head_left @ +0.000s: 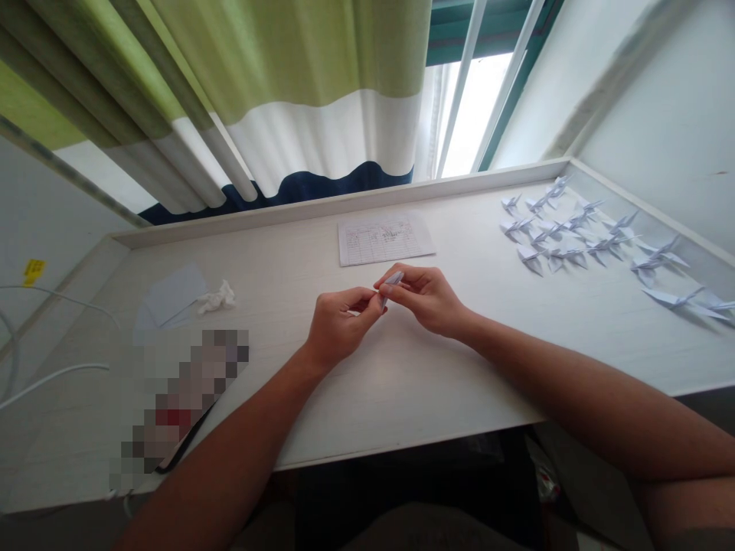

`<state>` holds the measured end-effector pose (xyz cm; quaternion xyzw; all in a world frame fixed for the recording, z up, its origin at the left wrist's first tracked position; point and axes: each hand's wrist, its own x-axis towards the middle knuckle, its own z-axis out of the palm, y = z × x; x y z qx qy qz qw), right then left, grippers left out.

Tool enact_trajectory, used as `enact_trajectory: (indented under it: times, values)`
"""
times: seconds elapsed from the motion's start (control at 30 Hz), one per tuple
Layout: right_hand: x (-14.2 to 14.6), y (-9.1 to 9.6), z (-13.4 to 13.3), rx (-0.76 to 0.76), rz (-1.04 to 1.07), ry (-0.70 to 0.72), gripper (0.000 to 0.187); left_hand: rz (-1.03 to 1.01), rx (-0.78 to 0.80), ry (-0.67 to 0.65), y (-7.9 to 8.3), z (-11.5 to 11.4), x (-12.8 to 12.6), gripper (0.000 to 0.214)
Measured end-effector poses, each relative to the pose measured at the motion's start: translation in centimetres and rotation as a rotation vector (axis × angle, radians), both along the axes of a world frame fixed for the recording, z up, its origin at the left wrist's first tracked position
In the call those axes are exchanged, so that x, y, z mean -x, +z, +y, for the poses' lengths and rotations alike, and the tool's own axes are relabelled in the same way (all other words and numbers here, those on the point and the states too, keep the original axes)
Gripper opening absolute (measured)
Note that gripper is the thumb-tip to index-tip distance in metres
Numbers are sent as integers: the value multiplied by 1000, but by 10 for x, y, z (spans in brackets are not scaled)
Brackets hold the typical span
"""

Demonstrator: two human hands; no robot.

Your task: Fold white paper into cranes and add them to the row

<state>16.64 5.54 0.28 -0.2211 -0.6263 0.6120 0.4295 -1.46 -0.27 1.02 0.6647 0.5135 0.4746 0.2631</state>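
Hands are meeting at frame centre above the white wooden desk (402, 383): left hand (336, 329) and right hand (428, 298) are both pinching a small folded white paper piece (391, 282) between fingertips. White folded paper cranes (574, 237) are lying at upper right; a printed sheet (383, 238) is sitting just behind the hands.

Bench (402, 383) whitish, faint wood grain. Folded paper piece (392, 282) in the hands pale lavender-white. Paper cranes (574, 237) at right edge white. Curtain (258, 92) striped green, white, navy. Form sheet (383, 238) white, ruled grid.
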Motion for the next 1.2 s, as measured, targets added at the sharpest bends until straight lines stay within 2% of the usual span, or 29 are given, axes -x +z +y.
enact_trajectory:
  times: [0.2,0.3,0.5,0.6,0.7,0.83,0.93,1.1,1.2]
  values:
    - [-2,1,2,28,-16,-19,30,190,-138,76,0,-1,4,20]
    - [-3,3,4,19,20,32,29,261,-220,107,2,-1,5,15]
    - [-7,1,12,59,78,114,23,174,-237,33,4,-4,2,14]
    - [-7,-1,12,71,77,114,24,26,-178,44,2,-6,-2,13]
    - [-6,-1,11,80,53,83,26,-123,-37,48,1,-5,-5,14]
    - [-5,-2,11,93,1,-34,35,-358,194,15,1,0,-4,28]
    - [-4,-4,12,65,-11,-134,36,-511,295,-13,2,5,-1,36]
    - [-2,-5,12,25,-26,-121,41,-610,446,-66,-1,11,0,39]
    - [-2,-6,12,4,-49,-142,41,-574,398,-21,-8,13,-1,36]
